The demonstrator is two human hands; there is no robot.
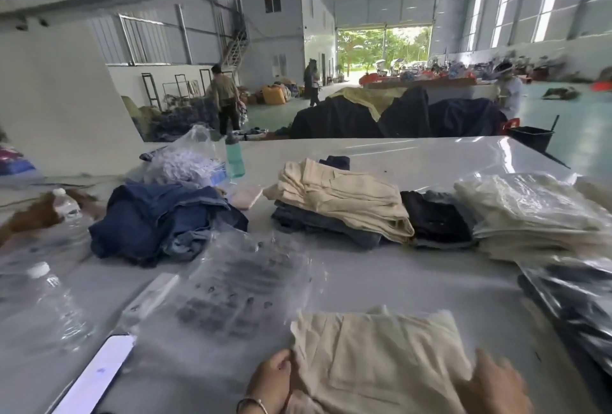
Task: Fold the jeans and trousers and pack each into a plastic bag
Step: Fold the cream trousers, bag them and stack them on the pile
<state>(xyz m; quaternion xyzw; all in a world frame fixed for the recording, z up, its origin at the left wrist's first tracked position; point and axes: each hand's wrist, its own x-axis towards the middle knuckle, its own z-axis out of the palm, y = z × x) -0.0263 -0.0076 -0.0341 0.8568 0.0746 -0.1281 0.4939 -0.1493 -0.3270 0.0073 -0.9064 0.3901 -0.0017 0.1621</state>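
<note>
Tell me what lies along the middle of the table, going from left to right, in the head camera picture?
Clear water bottle → heap of blue jeans → cream trousers folded on a dark pair → black folded garment → stack of bagged cream trousers.

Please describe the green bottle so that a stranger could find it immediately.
On the large white table, look to its far left part, behind the heap of blue jeans. The green bottle stands upright beside a crumpled clear bag. It alone is tinted green; the nearer bottles are clear.
</note>
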